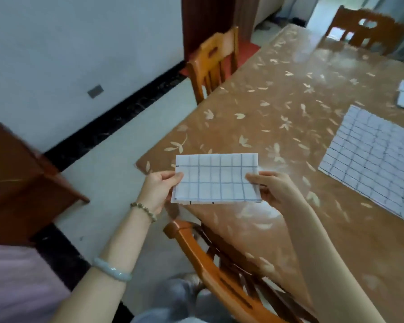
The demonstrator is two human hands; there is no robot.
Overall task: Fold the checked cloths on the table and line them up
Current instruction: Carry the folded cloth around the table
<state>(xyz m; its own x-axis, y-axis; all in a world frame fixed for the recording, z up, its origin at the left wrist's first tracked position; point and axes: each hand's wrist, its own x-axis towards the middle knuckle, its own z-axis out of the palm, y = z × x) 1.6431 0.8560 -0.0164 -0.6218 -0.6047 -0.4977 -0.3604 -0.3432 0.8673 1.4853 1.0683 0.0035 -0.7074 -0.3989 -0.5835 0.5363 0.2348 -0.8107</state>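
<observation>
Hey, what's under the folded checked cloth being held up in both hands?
The folded checked cloth is held over the near corner of the leaf-patterned table, pinched by the left hand and right hand. The table edge directly beneath and the fingers behind it are covered.

The person wore a beaded bracelet (143, 211) at the left wrist and a pale green bangle (112, 269) higher up the same forearm. A lilac top (16, 283) showed at lower left, blurred grey trousers (173, 297) at the bottom.

Near chair (219, 273) stood tucked in, side chair (214, 64) further along, far chair (364, 29) beyond; grey socket (95, 91) sat on the wall (56, 43).
</observation>
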